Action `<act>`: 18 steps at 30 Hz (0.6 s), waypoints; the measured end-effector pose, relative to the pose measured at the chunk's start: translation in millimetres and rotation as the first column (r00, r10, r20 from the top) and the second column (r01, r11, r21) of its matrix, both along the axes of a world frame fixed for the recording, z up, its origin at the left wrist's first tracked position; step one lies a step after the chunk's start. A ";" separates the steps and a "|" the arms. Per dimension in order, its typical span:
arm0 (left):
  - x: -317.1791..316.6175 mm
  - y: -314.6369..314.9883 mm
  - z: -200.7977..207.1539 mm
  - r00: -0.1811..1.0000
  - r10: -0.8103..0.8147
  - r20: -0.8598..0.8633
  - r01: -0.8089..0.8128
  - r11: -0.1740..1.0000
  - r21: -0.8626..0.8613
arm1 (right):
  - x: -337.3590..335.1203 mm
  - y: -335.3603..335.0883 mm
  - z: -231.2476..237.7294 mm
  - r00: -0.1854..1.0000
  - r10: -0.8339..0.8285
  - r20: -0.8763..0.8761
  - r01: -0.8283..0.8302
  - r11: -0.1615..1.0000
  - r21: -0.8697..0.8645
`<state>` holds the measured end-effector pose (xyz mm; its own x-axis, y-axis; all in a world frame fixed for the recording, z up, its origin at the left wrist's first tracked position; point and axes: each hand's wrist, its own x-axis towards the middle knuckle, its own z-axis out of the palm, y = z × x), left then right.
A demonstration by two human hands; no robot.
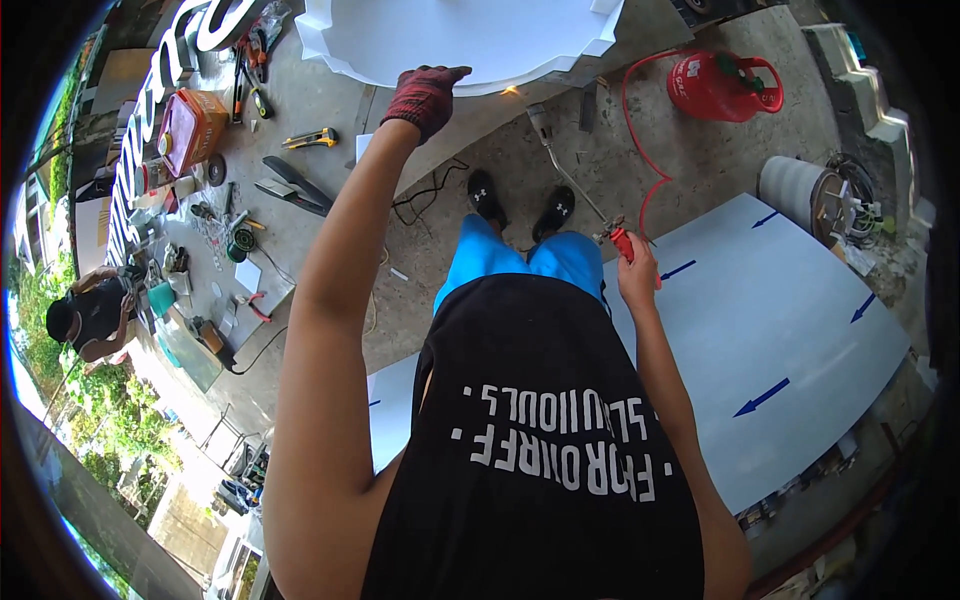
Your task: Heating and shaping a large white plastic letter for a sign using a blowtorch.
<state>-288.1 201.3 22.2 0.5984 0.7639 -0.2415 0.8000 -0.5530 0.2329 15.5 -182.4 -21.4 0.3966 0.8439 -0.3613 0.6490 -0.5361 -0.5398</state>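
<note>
My left hand (pixel 424 100), in a dark red and black glove, is at the near rim of a large round white sheet (pixel 455 40) with folded tabs along its edge. One finger stretches right along that rim; the other fingers are bunched and partly hidden. My bare right hand (pixel 637 274) is closed round the red handle of a gas torch (pixel 578 180). Its long metal tube slants up to a nozzle close under the rim, where a small orange flame (pixel 512 91) glows. A red hose (pixel 632 120) runs toward a red gas cylinder (pixel 712 86).
A white panel (pixel 770 330) with blue arrows lies to my right. On the workbench (pixel 330 95) at left are a yellow utility knife (pixel 310 139), an orange bucket (pixel 195 130), pliers and loose tools. A person (pixel 98 312) is at far left. A dark cable (pixel 425 200) lies near my feet.
</note>
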 end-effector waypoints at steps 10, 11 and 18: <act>-77.7 -111.7 -31.2 0.677 0.517 0.524 -0.628 0.777 0.046 | 4.8 31.1 -21.6 1.000 0.030 -0.009 -0.029 0.998 0.056; -83.8 -127.2 -38.3 0.654 0.556 0.513 -0.650 0.760 0.005 | 8.9 32.5 -26.3 0.999 0.031 -0.017 -0.030 0.997 0.070; -121.7 -220.6 -68.9 0.591 0.757 0.278 -0.721 0.650 -0.239 | 28.8 46.7 -35.6 0.996 0.078 0.033 -0.080 0.994 0.073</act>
<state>-409.8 -19.4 -46.7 -0.1103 0.9644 -0.2405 0.7872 0.2325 0.5712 44.4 -135.8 -57.0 0.3375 0.8968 -0.2860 0.7039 -0.4422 -0.5558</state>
